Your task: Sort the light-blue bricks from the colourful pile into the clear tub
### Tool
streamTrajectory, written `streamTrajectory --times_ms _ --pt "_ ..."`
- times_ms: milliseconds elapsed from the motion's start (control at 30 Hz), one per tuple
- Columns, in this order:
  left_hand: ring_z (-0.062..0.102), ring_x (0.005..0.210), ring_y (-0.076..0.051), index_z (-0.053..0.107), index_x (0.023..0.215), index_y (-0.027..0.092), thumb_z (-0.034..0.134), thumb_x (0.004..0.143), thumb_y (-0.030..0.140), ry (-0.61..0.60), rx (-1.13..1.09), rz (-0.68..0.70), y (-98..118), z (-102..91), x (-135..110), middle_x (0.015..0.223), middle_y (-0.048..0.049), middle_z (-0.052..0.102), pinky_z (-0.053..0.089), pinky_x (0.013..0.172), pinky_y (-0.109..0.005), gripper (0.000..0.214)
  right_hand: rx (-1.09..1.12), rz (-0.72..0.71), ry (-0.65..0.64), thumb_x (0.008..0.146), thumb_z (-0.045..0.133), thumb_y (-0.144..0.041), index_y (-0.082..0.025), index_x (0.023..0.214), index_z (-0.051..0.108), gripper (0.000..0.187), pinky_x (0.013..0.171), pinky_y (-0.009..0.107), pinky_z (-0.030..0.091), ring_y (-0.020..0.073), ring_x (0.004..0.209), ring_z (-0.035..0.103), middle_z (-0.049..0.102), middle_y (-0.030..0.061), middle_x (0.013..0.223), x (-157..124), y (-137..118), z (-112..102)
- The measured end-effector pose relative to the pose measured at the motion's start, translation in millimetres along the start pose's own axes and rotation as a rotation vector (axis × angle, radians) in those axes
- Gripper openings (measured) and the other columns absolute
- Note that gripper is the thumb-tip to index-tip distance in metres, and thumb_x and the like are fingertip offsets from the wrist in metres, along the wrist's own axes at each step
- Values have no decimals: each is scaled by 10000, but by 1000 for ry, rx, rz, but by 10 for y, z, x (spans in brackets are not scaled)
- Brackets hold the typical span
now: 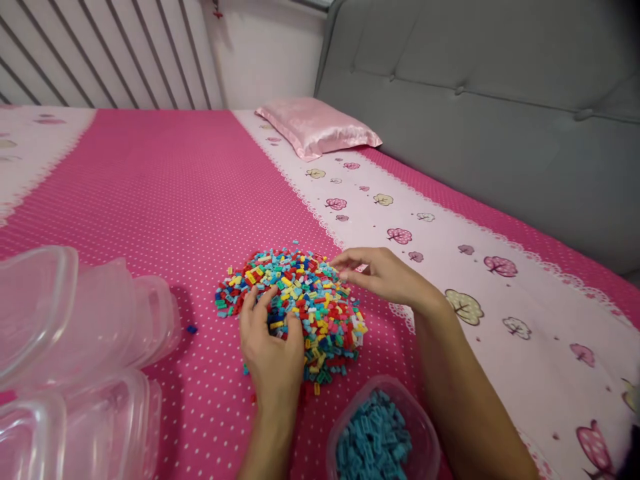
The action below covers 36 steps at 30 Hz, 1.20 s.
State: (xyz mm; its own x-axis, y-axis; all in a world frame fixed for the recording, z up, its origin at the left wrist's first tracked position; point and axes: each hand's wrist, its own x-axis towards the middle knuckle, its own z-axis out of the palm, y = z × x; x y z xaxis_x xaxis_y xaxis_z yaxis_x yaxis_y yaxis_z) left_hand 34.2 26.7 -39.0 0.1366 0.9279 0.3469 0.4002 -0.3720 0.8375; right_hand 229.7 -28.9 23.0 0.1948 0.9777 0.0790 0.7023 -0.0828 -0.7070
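A heap of small building bricks in red, yellow, blue, teal and white lies on the pink bedsheet. Over its left side rests my left hand, thumb and fingers spread apart, with fingertips among the bricks. My right hand reaches in at the heap's upper right edge. Its fingers are stretched out, with a gap between index finger and thumb, and I see no brick held there. Below the heap, between my forearms, stands a clear plastic tub with many teal-blue bricks inside.
Stacked clear plastic containers lie on the left, with another group of containers nearer me. One dark blue brick sits apart beside them. A pink pillow rests near the grey padded headboard. A white radiator stands behind.
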Motion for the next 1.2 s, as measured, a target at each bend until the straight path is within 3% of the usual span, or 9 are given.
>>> streamTrajectory --times_ms 100,167,267,400,567,733,867,1067,1200 --pt "472 1255 -275 636 1122 160 588 781 267 23 -11 12 -1 -2 -6 1313 -149 528 341 1092 -429 361 -11 19 149 860 549 -196 -176 1033 676 215 780 278 495 145 886 648 711 53 1010 175 93 62" --pt "487 1239 -272 639 1119 153 589 786 272 42 -8 15 -11 -11 0 1308 -154 537 351 1085 -428 358 -95 12 174 858 541 -170 -158 1044 674 229 796 294 496 157 896 646 707 73 1028 378 141 118" --pt "499 1228 -268 639 1119 150 590 793 275 69 0 16 -15 -28 16 1297 -155 552 359 1080 -431 352 -234 -49 80 864 541 -160 -163 1092 671 263 833 305 487 171 934 642 693 83 1097 760 188 201" --pt "518 1212 -259 645 1102 177 594 796 280 72 -6 13 -10 -43 30 1284 -130 568 391 1057 -433 327 -330 20 3 855 559 -132 -162 1159 657 321 909 296 455 179 1009 631 676 91 1165 1227 283 351" --pt "527 1204 -250 647 1094 200 586 803 283 47 -20 -13 -23 -54 26 1284 -109 573 412 1044 -432 309 -399 47 -53 820 624 -151 -169 1138 679 324 895 270 448 190 1030 624 693 84 1125 1434 417 577" --pt "525 1201 -246 645 1089 193 588 807 278 50 -48 -27 -15 -67 18 1271 -114 577 395 1058 -437 299 -324 74 -9 815 579 -85 -149 957 729 217 801 239 459 144 830 652 731 67 892 1349 419 585" --pt "495 1237 -236 621 1132 217 608 819 304 46 -265 -119 40 -85 13 1275 -91 577 347 1099 -422 325 -88 85 200 806 575 -121 -126 920 708 176 738 257 466 131 747 620 710 62 833 1150 391 383" --pt "503 1258 -232 606 1160 151 553 843 385 -90 -1104 -610 286 -198 81 1328 -124 562 345 1113 -372 398 310 16 416 765 630 -266 -143 920 665 201 700 276 474 121 713 583 667 30 814 470 144 59" --pt "489 1277 -233 451 1367 86 353 911 462 -358 -1509 -876 371 -260 123 1383 -182 508 363 1101 -358 598 244 19 305 780 627 -263 -154 874 670 150 681 276 474 128 701 588 667 31 774 111 -178 -25"
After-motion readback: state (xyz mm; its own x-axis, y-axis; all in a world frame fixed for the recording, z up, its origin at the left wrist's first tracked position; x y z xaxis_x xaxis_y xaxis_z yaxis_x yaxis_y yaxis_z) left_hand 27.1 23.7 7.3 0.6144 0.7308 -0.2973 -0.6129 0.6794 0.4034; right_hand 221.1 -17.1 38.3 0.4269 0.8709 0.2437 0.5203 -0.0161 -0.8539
